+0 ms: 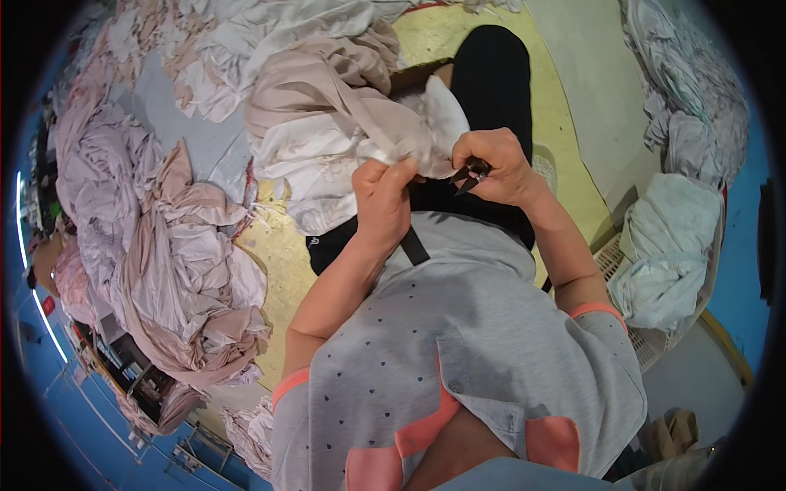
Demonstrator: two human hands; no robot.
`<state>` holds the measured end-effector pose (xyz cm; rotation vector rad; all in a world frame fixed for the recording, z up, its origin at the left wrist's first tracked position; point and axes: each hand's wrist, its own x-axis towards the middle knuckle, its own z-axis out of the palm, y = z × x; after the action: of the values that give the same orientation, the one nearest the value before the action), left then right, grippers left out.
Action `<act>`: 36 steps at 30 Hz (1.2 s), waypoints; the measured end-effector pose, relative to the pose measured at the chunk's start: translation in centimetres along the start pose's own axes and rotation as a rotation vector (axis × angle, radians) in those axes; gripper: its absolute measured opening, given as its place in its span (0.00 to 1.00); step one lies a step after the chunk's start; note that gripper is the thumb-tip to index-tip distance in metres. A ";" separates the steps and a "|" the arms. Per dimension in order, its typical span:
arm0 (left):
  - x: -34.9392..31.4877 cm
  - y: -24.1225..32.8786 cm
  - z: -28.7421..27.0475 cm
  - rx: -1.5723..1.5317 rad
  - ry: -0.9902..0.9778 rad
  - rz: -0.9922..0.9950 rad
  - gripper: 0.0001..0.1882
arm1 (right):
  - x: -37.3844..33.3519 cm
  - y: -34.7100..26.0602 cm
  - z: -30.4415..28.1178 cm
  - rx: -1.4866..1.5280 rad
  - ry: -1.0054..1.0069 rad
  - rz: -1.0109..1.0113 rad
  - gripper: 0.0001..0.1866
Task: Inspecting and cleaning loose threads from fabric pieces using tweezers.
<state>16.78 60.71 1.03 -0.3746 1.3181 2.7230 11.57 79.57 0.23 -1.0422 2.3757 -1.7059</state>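
Over my lap lies a bundle of beige and white cloth [327, 106], its pale edge drawn up between my two hands. My left hand [383, 200] is closed in a pinch on that edge. Close to its right, my right hand [501, 164] is curled around small dark thread snips [470, 177], with the pointed blades sticking out below the fingers towards the left. The right fingertips are also at the cloth's edge; whether they grip it is hard to tell. Black trousers [493, 74] show beneath the cloth.
Heaps of crumpled pinkish and lilac cloth [188, 270] spread along the left, with more white cloth [221, 49] behind. At the right, a pale plastic basket [647, 348] holds a bundled light-green cloth [671, 237]. Another grey cloth pile [696, 90] lies beyond it.
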 end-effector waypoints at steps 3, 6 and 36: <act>-0.1 3.1 -0.9 -0.106 0.072 0.117 0.09 | 2.5 1.0 1.0 0.062 -0.116 0.004 0.10; -0.1 6.2 -4.3 -0.183 0.140 0.243 0.11 | 5.1 2.3 1.4 -0.006 -0.174 -0.116 0.09; 0.3 10.4 -18.1 -0.457 0.525 0.409 0.17 | 6.3 3.8 4.9 -0.367 0.123 -0.290 0.17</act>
<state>17.73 40.06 -1.98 -1.0183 0.9026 3.4337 6.73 72.77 -2.80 -1.4321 2.8086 -1.4746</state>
